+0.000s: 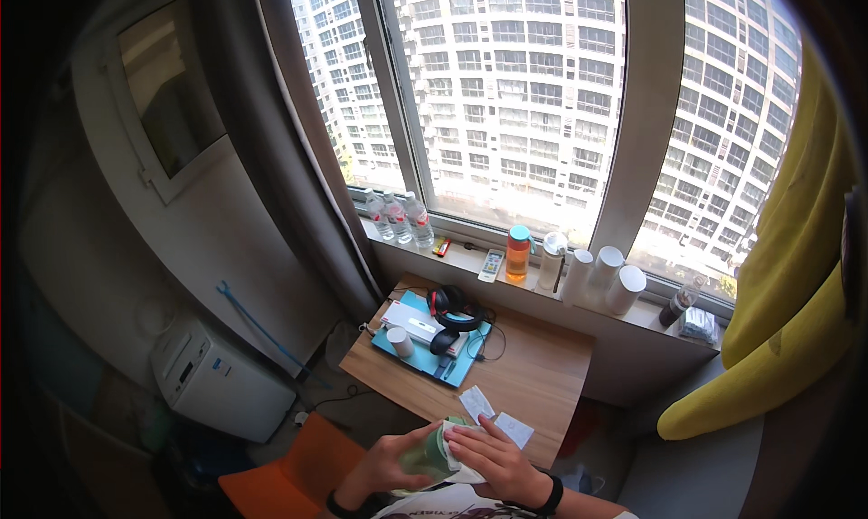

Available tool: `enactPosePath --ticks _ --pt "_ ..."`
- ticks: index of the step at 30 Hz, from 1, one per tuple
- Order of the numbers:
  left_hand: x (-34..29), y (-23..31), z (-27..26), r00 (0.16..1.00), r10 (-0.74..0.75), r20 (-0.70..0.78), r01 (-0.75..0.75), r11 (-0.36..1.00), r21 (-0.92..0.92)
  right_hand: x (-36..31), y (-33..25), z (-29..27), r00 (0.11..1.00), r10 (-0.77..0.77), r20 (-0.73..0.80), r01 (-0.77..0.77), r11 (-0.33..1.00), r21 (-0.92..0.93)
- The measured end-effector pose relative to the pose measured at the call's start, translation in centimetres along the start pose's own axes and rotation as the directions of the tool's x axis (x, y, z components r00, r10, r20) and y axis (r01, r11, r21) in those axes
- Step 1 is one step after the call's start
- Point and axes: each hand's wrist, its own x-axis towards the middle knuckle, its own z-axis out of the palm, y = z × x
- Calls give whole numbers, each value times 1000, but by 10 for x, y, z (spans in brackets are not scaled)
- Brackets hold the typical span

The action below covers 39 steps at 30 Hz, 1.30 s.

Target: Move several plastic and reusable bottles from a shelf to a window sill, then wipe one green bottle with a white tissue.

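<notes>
Close to my body, my left hand (pixel 383 467) is wrapped round a green see-through cup (pixel 425 457), which is tilted. My right hand (pixel 502 465) presses a white tissue (pixel 466 474) against the cup's rim end, with its fingers laid over the tissue. The cup's far side and base are partly hidden by my hands. Just beyond my right hand, a white sheet of tissue (pixel 476 403) and another white sheet (pixel 514 429) lie flat on the wooden table (pixel 538 356).
The table carries a blue folder (pixel 460 368), black headphones (pixel 457 308) and a white cup (pixel 400 342). Water bottles (pixel 396 217), an orange bottle (pixel 517 254) and white paper rolls (pixel 626 290) line the windowsill. An orange chair (pixel 294 469) stands at lower left.
</notes>
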Motion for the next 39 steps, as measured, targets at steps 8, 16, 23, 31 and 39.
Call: enactPosePath --ticks 8,16,23,31,39 --pt "-1 18 -21 985 25 173 -19 999 -38 24 -16 -10 983 -106 152 102 994 36" --pt "0 25 2 966 218 -141 -148 909 390 35 -26 2 980 188 71 -189 982 10" --pt "-18 18 -7 971 178 -160 -123 945 304 50 -14 8 991 22 133 -25 999 23" --pt "-43 2 -43 998 67 -12 -67 996 -59 79 -17 38 941 -329 83 317 939 133" --pt "-76 -40 -88 924 236 -300 -256 966 -30 87 23 96 703 706 89 -508 409 758"
